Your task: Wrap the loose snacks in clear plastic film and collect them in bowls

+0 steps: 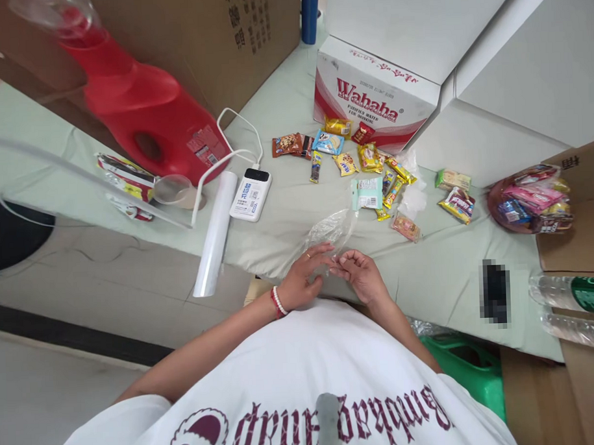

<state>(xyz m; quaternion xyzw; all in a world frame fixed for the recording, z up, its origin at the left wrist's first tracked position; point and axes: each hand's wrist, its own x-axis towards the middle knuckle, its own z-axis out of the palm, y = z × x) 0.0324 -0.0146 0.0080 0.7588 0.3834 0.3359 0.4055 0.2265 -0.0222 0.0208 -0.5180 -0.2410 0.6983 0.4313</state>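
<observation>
A clear plastic bag (330,229) lies at the near edge of the cloth-covered table, its near end between my hands. My left hand (306,274), with a ring and beaded bracelets, rests on the bag with fingers bent round its edge. My right hand (361,272) pinches the bag's near end between thumb and fingers. Just beyond lie several small wrapped snacks, among them a mint-green packet (367,194), a pink packet (406,227) and a blue packet (328,142). A crumpled white tissue (412,186) is beside them.
A white power bank (250,195) with a cable and a white roll (215,235) lie to the left, near a big red jug (151,111). Behind the snacks stands a Wahaha carton (370,93). On the right are a snack-filled bowl (503,205) and plastic bottles (570,294).
</observation>
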